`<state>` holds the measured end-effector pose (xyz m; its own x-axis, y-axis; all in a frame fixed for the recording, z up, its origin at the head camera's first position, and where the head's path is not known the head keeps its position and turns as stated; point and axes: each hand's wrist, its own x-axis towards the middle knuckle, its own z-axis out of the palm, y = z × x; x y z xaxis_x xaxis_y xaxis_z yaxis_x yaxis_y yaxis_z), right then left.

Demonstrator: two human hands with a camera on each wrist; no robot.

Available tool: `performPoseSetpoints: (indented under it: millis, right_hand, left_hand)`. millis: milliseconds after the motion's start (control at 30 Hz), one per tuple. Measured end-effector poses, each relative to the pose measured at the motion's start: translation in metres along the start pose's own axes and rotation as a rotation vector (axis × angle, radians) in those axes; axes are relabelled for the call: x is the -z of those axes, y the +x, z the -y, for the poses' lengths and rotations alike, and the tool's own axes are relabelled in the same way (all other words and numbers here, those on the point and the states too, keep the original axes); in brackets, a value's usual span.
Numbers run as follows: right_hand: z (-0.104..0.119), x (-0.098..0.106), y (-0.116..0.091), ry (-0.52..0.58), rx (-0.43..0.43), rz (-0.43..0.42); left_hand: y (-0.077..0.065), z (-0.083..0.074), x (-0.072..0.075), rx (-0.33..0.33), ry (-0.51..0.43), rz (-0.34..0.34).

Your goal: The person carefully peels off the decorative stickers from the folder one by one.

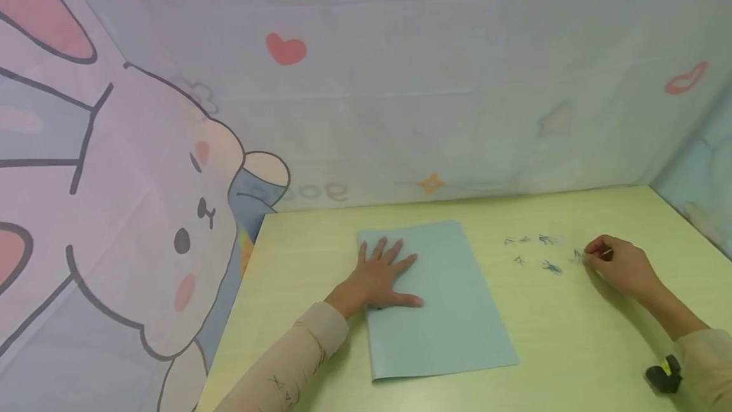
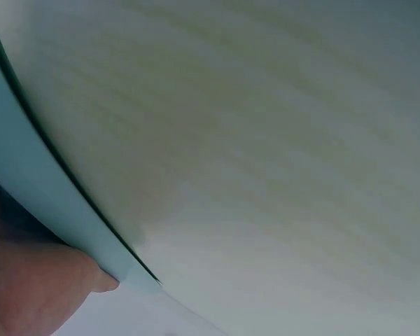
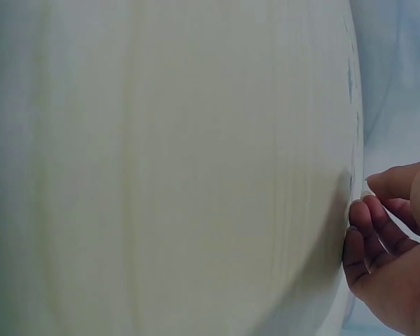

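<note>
Pale sleeve (image 1: 280, 367) leading to left hand (image 1: 380, 277); fingers lying apart, probably steadying blue-green sheet (image 1: 446, 329); right hand (image 1: 626, 269) pinching small scrap (image 1: 576, 257) between fingertips, likely for fine control.

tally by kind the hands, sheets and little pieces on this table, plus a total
Hands: 2 (left hand, right hand)
Blue-green sheet: 1
Little pieces: at least 6, too small to count surely
Total: at least 9

head: high, forward-down, farther | wrists: low, close over table (image 1: 303, 253) | head+left share: folder (image 1: 452, 329)
</note>
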<state>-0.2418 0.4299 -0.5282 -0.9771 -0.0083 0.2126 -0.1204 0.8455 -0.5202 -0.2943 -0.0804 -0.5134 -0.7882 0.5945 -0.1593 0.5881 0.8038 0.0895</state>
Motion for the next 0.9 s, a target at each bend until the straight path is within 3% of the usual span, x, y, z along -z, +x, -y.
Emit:
performPoseSetpoints:
  millis: [167, 367, 467, 567, 633, 767, 900]
  right_hand:
    - [-0.001, 0.0, 0.0, -0.012, -0.007, 0.0]
    - [0.002, 0.003, -0.002, -0.011, 0.011, -0.041]
    - [0.01, 0.004, -0.001, 0.012, 0.022, -0.058]
    - [0.023, 0.001, 0.001, 0.03, 0.043, -0.031]
    - [0.035, -0.002, 0.003, 0.04, 0.057, -0.001]
    - [0.063, -0.01, 0.005, 0.064, 0.088, 0.054]
    - [0.087, -0.017, 0.004, 0.093, 0.118, 0.084]
  left_hand:
    - [-0.002, 0.005, 0.001, -0.031, -0.085, -0.036]
    - [-0.004, 0.011, 0.002, -0.021, -0.2, -0.146]
    - [-0.008, 0.012, 0.004, 0.083, -0.217, -0.263]
    - [-0.014, 0.013, 0.007, 0.26, -0.265, -0.392]
    - [-0.019, 0.013, 0.01, 0.369, -0.303, -0.435]
    - [-0.032, 0.014, 0.015, 0.504, -0.414, -0.395]
    - [-0.045, 0.011, 0.022, 0.539, -0.526, -0.323]
